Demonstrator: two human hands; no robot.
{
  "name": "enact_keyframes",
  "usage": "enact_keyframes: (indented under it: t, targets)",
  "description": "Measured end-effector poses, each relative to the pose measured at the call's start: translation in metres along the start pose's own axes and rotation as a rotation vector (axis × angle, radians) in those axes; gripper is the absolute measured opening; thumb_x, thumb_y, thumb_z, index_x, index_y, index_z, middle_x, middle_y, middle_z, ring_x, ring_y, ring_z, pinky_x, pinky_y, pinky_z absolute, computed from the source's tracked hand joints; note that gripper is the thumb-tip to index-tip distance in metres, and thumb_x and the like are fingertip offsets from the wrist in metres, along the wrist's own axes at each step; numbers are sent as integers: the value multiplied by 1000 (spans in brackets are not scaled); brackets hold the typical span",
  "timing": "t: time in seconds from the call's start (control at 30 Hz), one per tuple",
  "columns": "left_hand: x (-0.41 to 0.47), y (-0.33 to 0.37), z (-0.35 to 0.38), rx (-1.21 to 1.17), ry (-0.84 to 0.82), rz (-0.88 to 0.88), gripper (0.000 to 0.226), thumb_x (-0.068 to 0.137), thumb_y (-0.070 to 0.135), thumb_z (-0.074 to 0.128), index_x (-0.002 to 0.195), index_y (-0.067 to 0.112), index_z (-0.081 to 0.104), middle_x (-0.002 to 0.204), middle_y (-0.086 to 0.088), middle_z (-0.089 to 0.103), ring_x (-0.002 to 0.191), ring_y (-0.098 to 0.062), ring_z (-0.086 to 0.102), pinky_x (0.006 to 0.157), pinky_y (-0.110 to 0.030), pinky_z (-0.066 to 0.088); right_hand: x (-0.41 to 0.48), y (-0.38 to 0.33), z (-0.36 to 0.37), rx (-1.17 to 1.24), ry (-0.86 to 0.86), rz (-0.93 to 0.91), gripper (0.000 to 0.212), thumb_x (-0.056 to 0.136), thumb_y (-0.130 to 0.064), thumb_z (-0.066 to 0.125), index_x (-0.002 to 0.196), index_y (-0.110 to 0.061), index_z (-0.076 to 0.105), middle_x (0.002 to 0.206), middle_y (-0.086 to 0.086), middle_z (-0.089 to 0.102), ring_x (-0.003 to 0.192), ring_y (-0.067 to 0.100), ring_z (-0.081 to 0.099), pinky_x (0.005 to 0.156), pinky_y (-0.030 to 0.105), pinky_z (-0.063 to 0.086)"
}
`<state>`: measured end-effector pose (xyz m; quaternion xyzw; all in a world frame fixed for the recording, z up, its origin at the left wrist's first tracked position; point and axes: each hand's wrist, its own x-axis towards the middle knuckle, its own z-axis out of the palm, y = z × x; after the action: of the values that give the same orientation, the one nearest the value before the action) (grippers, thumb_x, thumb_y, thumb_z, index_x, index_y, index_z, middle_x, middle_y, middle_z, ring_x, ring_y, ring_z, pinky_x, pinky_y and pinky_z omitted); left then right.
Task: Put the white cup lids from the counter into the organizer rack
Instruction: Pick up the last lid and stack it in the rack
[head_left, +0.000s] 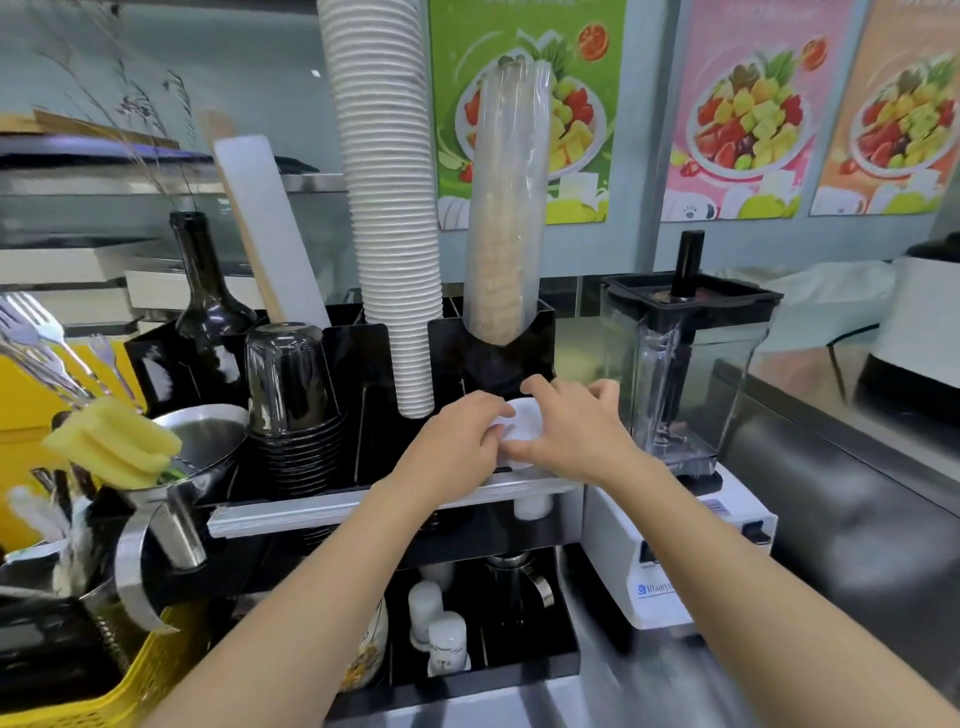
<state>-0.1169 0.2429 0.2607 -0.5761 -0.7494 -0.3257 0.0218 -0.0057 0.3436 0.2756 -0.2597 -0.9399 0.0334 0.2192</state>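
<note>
A small stack of white cup lids (521, 427) is held between both hands at the front right compartment of the black organizer rack (363, 364). My left hand (457, 439) grips the stack's left edge. My right hand (576, 428) covers its right side, fingers spread over the top. The lids sit low in the compartment, just behind the rack's silver front rail (332, 512). How many lids there are is hidden by the hands.
A tall stack of white paper cups (387, 218) and a sleeve of clear cups (506, 208) rise from the rack. Black cups (293, 405) stand to the left. A blender (680, 374) is close on the right. Utensils, sponges (111, 441) and a steel pitcher crowd the left.
</note>
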Motion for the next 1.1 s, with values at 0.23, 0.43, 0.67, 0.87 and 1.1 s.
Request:
enact_keyframes:
  t: [0.23,0.43,0.67,0.87,1.1]
  targets:
    - [-3,-5,6,274,-97,101,29,92,16,36,103,21,63,104,7,65,106,-13,51,113,-38,13,4,-5,-1,-264,-227,-44,42,84,-53,40,101,-18,56,97,3,54,104,22,46,101,48,20]
    - [-9,-2,9,415,-86,184,31,89,28,33,89,19,63,85,5,65,93,-13,52,109,-36,21,5,7,3,-196,-324,-71,42,92,-39,34,58,-15,42,61,-2,42,74,20,43,79,38,21]
    - [-10,-3,14,542,-97,198,66,85,36,5,115,15,59,132,2,54,116,-15,47,112,-41,11,1,14,7,-2,-291,-120,56,84,2,26,121,-30,52,85,-2,59,79,20,48,82,36,21]
    - [-9,-5,16,605,-34,241,72,79,36,0,103,11,63,103,0,67,107,-17,50,113,-38,3,2,8,1,-15,-349,-136,64,81,7,25,126,-30,51,61,-6,41,66,14,38,84,35,22]
    - [-6,-3,16,519,-122,137,50,89,32,15,107,10,57,112,1,62,129,-14,34,115,-39,-5,8,5,-2,-31,-452,-90,63,80,6,28,127,-30,48,79,3,54,78,20,44,84,35,21]
